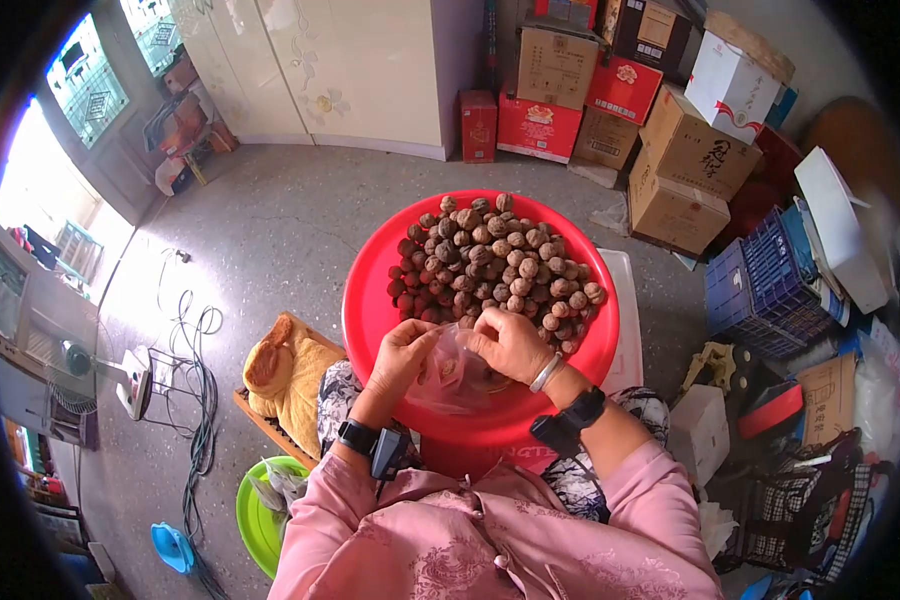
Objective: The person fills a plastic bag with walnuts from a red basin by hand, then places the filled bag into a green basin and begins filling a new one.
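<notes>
A thin clear plastic bag [444, 378] hangs between my two hands, over the near part of a large red basin [368, 290]. My left hand [402, 352] pinches the bag's upper left edge. On the other side, my right hand [513, 346] has its fingers closed on the bag's upper right edge. Something brownish shows faintly through the plastic, too blurred to name. Many walnuts [500, 250] are heaped in the far half of the basin, just beyond my fingertips. The basin sits in front of my lap.
To the left are a yellow cloth [305, 375] on a low wooden seat, a green basin [255, 520] holding bags, a blue scoop [173, 548] and loose cables [205, 400]. Stacked cartons [685, 160] stand at the back right, near a blue crate [765, 285].
</notes>
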Demonstrator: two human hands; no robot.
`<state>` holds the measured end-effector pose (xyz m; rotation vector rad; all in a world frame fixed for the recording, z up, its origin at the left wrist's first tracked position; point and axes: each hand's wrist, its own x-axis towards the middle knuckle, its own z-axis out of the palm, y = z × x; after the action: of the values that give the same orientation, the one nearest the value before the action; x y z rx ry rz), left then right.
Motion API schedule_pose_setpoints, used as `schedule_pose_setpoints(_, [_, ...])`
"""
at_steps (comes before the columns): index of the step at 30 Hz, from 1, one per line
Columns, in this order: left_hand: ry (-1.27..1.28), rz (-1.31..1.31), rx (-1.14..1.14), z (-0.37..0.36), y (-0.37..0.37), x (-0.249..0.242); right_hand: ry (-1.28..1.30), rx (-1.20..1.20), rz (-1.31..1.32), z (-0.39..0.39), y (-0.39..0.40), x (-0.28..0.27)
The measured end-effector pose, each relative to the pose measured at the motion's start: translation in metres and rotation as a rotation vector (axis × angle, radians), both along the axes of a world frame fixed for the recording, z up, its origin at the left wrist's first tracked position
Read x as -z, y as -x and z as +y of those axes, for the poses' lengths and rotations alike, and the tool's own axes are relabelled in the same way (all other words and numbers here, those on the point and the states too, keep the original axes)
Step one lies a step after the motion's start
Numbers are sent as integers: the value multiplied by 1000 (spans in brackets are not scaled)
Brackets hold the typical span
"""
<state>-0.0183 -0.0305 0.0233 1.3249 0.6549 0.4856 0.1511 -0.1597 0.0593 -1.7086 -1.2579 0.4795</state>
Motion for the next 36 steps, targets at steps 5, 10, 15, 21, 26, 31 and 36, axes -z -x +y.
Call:
schedule_pose_setpoints(5, [0, 27, -22, -4, -1, -6, 200, -148, -87, -3, 8, 24])
schedule_pose_setpoints(10, [106, -35, -43, -6, 5, -16, 230, -300, 121, -4, 10, 0])
schedule_pose_setpoints(15, [168, -76, -43, -1, 8, -8, 235, -272, 201, -1, 5, 6])
schedule_pose_setpoints(21, [91, -5, -21, -5, 3, -11, 120, 47, -91, 3, -23, 16])
schedule_pose_setpoints(26, [71, -7, 6, -3, 2, -8, 93, 368, -512, 4, -58, 12])
schedule_pose_setpoints(31, [76, 20, 17, -3, 3, -8, 116, 517, -586, 10, -72, 16])
schedule_pose_setpoints(36, [54, -2, 53, 1, 3, 3, 206, 589, -585, 17, -78, 20])
